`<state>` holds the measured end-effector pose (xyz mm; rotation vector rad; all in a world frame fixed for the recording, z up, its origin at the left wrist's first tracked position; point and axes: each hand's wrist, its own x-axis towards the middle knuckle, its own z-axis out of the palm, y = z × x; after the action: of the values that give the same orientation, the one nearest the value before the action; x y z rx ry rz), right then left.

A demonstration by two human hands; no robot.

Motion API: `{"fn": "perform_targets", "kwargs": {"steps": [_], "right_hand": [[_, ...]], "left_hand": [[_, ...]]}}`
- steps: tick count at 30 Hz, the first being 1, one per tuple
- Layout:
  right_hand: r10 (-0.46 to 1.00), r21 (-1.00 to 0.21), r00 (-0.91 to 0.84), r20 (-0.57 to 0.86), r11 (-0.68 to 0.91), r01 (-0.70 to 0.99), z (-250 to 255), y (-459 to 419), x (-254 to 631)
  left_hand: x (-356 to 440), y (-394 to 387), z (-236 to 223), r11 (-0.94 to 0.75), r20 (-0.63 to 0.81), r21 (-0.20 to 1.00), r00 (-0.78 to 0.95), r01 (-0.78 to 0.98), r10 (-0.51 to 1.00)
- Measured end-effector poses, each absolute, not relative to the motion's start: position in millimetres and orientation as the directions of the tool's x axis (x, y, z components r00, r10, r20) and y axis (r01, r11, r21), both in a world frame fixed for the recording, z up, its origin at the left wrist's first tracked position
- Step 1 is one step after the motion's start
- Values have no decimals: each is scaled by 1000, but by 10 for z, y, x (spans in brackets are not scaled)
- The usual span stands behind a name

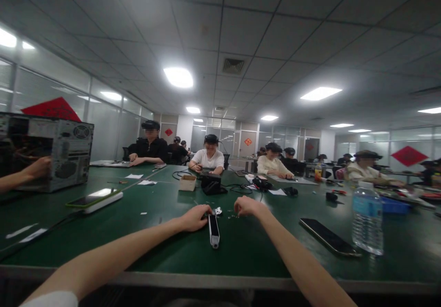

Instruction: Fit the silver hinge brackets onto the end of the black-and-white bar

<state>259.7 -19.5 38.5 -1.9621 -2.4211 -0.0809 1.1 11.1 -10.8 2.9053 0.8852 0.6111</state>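
The left hand [193, 218] and right hand [247, 206] curl beside a small metal bracket [217, 211] and tiny screws [234, 215], any grip unclear; a slim white-and-black device [213, 231] lies between them, toward the bench's [103, 247] near edge

room beside right hand [250, 206], then phone [329, 236], water bottle [367, 222]

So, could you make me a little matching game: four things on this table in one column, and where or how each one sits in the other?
Things:
1. water bottle
2. black phone
3. small cardboard box
4. computer case

Places:
A. far across, straight ahead
B. upright, at the right
C. standing at the far left
D. lying flat

Pairs: 1-B, 2-D, 3-A, 4-C
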Motion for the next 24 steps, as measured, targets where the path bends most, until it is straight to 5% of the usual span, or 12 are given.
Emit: {"fn": "perform_targets", "kwargs": {"steps": [24], "right_hand": [[984,28,-173,-39,175,984,365,-162,2537]], "left_hand": [[10,244,-179,-855,377,112,774,507,509]]}}
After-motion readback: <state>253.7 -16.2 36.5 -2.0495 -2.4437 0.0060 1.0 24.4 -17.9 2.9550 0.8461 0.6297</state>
